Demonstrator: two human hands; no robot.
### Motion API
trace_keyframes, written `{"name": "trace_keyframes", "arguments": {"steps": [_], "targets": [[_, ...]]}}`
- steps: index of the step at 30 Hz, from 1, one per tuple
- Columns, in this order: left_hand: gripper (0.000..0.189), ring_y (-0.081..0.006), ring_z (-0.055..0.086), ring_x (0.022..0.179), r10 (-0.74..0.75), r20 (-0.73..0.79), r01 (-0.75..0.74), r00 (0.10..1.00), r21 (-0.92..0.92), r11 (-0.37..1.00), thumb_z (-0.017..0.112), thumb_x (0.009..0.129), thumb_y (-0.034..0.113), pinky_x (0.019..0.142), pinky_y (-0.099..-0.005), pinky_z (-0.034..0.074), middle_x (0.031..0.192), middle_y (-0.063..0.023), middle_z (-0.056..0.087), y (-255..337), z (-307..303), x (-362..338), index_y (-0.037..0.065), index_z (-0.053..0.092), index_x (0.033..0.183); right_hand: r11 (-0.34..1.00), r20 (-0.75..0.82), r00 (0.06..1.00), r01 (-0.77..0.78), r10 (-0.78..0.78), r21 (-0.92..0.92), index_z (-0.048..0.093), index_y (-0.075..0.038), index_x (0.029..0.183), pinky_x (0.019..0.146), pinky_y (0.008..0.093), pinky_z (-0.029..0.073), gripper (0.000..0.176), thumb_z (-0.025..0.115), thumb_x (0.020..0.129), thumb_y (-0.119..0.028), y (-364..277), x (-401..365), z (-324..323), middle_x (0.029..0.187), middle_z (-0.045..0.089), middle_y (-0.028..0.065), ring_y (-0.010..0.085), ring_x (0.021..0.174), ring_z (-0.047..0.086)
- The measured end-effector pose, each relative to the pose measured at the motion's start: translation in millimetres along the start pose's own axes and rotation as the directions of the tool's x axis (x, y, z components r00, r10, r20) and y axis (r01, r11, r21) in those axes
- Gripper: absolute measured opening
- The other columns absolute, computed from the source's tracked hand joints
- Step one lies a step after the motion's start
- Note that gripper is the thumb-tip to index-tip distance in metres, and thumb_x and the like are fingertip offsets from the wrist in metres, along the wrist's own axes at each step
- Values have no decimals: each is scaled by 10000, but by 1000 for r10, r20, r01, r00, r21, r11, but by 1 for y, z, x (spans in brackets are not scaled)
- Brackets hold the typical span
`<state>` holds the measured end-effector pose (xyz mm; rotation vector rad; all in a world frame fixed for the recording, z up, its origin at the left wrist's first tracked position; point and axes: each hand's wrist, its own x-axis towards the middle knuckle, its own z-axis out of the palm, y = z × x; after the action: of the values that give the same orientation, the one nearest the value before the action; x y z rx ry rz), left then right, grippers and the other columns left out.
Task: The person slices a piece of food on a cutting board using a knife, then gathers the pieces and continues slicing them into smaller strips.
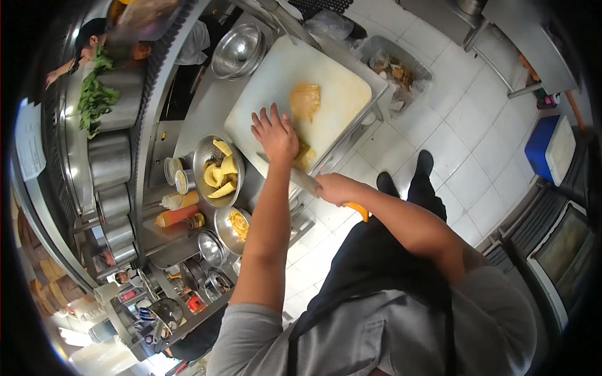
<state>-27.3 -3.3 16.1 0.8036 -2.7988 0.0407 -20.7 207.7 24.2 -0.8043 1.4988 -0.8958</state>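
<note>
My left hand point(276, 133) is held over the white cutting board point(263, 81), fingers spread and holding nothing. My right hand point(335, 189) grips a knife point(302, 180) with an orange handle, at the board's near edge. The blade points left, passing beside my left wrist. A flat yellow-brown piece of food point(305, 101) lies on the board beyond my left hand. Smaller yellow food point(305, 155) sits between my left hand and the knife, partly hidden.
Left of the board stand a bowl of yellow pieces point(221, 178), a bowl of thin strips point(239, 224), bottles point(177, 215) and a colander point(237, 51). A bin point(401, 72) is on the floor. Another person point(91, 41) is at upper left.
</note>
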Motion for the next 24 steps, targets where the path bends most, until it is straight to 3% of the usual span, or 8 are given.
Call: {"name": "trace_keyframes", "arguments": {"steps": [6, 9, 10, 12, 15, 18, 21, 24], "targets": [[482, -408, 320, 1473, 158, 100, -181, 982, 292, 939, 556, 981, 267, 1214, -558, 250, 1497, -190, 480, -73, -35, 19, 72, 535, 1421, 960, 3, 994, -101, 106, -262, 637, 21, 1037, 680, 472, 543, 338, 510, 974, -286, 6, -88, -28, 792, 697, 212, 355, 687, 698], [541, -389, 446, 1387, 434, 238, -356, 869, -307, 882, 624, 885, 131, 1181, -492, 348, 1455, -184, 527, -67, -53, 15, 54, 541, 1414, 935, -106, 994, -48, 11, -350, 631, 14, 1029, 786, 489, 521, 372, 555, 985, -348, 51, -130, -35, 892, 704, 224, 401, 867, 687], [560, -387, 487, 1342, 503, 302, -399, 810, -346, 849, 627, 849, 89, 1164, -470, 377, 1417, -185, 558, -53, -62, 6, 44, 549, 1402, 940, -165, 986, -66, 11, -335, 626, 15, 1026, 807, 491, 515, 384, 565, 987, -362, 54, -149, -39, 908, 702, 229, 413, 911, 679], [506, -382, 545, 1264, 625, 400, -534, 670, -325, 781, 638, 817, 74, 1149, -446, 403, 1339, -187, 615, -31, -62, -7, 48, 598, 1321, 953, -285, 953, -176, 103, -246, 613, 19, 1015, 733, 466, 526, 375, 570, 995, -353, 55, -181, -47, 850, 692, 212, 377, 801, 689], [337, -368, 515, 1288, 426, 626, -395, 653, -198, 897, 604, 853, 115, 1032, -452, 459, 1332, -163, 630, -26, -59, -3, 74, 670, 1180, 957, -415, 871, -291, 263, -5, 591, 20, 1001, 601, 415, 516, 343, 573, 1003, -322, 56, -218, -51, 747, 655, 164, 294, 624, 666], [239, -367, 602, 1162, 537, 560, -538, 630, -184, 823, 613, 863, 164, 938, -458, 500, 1170, -185, 696, -37, -51, 0, 59, 696, 1062, 935, -506, 786, -306, 354, 180, 566, 15, 981, 493, 360, 481, 308, 569, 1007, -292, 65, -243, -49, 667, 597, 107, 205, 496, 609], [206, -334, 676, 938, 356, 596, -114, 720, -405, 907, 644, 852, 168, 822, -433, 525, 938, -186, 720, -23, -70, 1, 20, 694, 986, 928, -566, 736, -275, 371, 250, 539, 16, 956, 460, 345, 473, 288, 563, 1001, -267, 68, -257, -42, 639, 577, 86, 181, 467, 592], [152, -202, 643, 752, 370, 502, -15, 782, -577, 816, 663, 873, 110, 715, -351, 511, 832, -96, 686, -15, -61, 12, 18, 660, 994, 926, -603, 705, -254, 374, 278, 528, 21, 949, 442, 338, 468, 278, 566, 998, -251, 79, -269, -36, 637, 575, 88, 176, 445, 578]]}}
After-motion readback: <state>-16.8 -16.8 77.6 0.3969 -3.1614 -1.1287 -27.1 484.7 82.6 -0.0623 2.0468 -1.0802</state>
